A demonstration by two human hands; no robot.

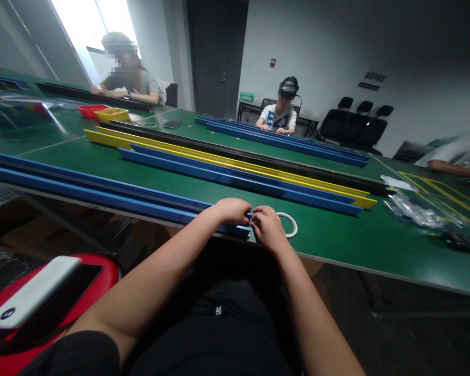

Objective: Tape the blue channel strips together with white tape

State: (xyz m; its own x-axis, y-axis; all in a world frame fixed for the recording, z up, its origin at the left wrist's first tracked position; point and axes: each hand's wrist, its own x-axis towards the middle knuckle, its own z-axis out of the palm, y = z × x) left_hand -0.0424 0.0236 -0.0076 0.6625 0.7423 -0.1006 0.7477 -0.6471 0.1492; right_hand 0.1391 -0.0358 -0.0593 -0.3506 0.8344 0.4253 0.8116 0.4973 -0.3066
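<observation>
Fingers [259, 212] of left hand [232, 210] and right hand [270, 228] are curled at the end of the near blue rail [102, 198], laid along the table [376, 240] edge; what is grasped cannot be told. A white ring [295, 227] is seen beside the right hand.

I see my nearest rail [121, 202] in blue; the tabletop [344, 235] in green; the ring [295, 228] in white; a farther rail [235, 164] in yellow. My shirt [219, 344] is black; its mark [218, 310], white.
</observation>
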